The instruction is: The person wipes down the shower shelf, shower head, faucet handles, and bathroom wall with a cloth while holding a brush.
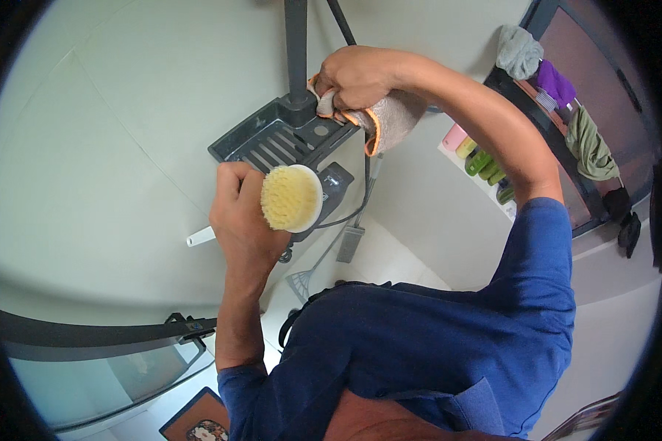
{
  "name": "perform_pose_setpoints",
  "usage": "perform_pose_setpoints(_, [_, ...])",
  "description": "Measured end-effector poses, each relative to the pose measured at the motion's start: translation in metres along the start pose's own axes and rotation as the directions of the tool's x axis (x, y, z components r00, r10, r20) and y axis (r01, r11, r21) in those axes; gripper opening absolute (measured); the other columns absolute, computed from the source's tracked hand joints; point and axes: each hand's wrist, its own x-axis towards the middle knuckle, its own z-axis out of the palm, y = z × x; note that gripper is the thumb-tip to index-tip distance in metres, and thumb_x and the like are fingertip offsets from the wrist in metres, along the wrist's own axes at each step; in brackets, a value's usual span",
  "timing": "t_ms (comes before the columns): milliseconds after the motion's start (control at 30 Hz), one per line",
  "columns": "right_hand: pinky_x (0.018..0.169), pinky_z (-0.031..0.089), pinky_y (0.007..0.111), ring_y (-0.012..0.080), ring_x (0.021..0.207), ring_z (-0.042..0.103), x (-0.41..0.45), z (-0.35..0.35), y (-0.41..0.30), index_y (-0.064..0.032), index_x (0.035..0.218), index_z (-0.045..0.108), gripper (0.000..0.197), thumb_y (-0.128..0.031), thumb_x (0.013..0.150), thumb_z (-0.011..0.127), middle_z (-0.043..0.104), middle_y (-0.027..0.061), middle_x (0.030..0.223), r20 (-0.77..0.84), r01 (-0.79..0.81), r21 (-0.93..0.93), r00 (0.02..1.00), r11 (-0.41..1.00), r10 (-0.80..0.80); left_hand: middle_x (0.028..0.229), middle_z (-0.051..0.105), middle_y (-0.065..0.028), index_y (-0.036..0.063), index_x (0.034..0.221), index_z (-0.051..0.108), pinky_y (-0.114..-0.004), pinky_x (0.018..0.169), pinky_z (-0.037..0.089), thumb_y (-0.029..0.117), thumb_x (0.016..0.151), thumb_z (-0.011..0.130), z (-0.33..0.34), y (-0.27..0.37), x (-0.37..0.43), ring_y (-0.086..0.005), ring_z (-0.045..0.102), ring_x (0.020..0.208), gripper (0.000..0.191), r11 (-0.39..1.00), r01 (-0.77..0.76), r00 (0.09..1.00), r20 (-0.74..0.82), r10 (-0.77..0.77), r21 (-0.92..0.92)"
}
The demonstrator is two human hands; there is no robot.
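My left hand [248, 215] is closed around a white-handled scrub brush [291, 198], its round head of pale yellow bristles turned up. In my right hand [358, 77] is a bunched beige cloth [400, 118] with orange edging, pressed near the corner of a dark slotted shelf tray [234, 138]. A dark upright pole [297, 49] rises from that tray, close to the right hand's fingers. The brush head is just below the tray in the picture and covers part of it.
A black hose [356, 212] hangs under the tray. A grey long-handled brush [351, 242] stands lower down. Several bottles [479, 162] line a white ledge at right, beyond which cloths [590, 146] hang. A dark-framed glass panel [88, 375] is at lower left.
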Motion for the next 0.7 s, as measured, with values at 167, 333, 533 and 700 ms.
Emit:
perform_pose_setpoints(167, [0.069,0.048,0.04,0.0313,0.072,0.063,-0.008,0.001,-0.003,-0.0026,0.093,0.073,0.027,-0.009,0.071,0.059,0.069,0.0172,0.079,-0.038,-0.096,0.081,0.994,0.992,0.099,0.089,0.051,-0.0089,0.0019,0.086,0.058,-0.037,0.061,0.047,-0.003,0.058,0.076,0.001,-0.002,0.001,-0.0291,0.057,0.074,0.034,1.0,-0.004,1.0,-0.021,0.005,0.004])
perform_pose_setpoints(333, [0.069,0.048,0.037,0.0286,0.072,0.063,-0.004,-0.013,0.001,-0.0021,0.099,0.072,0.034,-0.005,0.07,0.056,0.07,0.0186,0.084,0.147,-0.068,0.097,0.988,0.993,0.053,0.09,0.051,-0.0108,-0.001,0.089,0.056,-0.032,0.069,0.047,-0.002,0.065,0.072,-0.002,-0.002,0.0,-0.0292,0.056,0.078,0.028,0.999,0.044,0.999,-0.018,-0.044,0.006])
perform_pose_setpoints(533, [0.072,0.05,0.036,0.0292,0.076,0.063,0.01,-0.003,0.005,-0.0002,0.106,0.07,0.042,-0.001,0.068,0.053,0.07,0.0174,0.086,0.027,-0.054,0.126,0.998,0.99,0.051,0.09,0.051,-0.0083,0.0021,0.083,0.056,-0.037,0.062,0.046,-0.003,0.062,0.074,-0.002,-0.001,0.002,-0.0289,0.057,0.075,0.028,0.995,0.043,0.999,0.007,-0.042,-0.09])
perform_pose_setpoints(700, [0.078,0.05,0.036,0.0299,0.086,0.064,0.0,-0.005,0.017,0.0013,0.105,0.07,0.042,-0.001,0.066,0.053,0.069,0.0195,0.094,0.175,0.057,0.221,0.98,0.974,-0.097,0.092,0.051,-0.0083,0.0014,0.083,0.057,-0.037,0.065,0.047,-0.004,0.06,0.074,-0.002,-0.001,-0.001,-0.0288,0.058,0.079,0.029,0.996,0.082,0.997,-0.003,-0.082,-0.04])
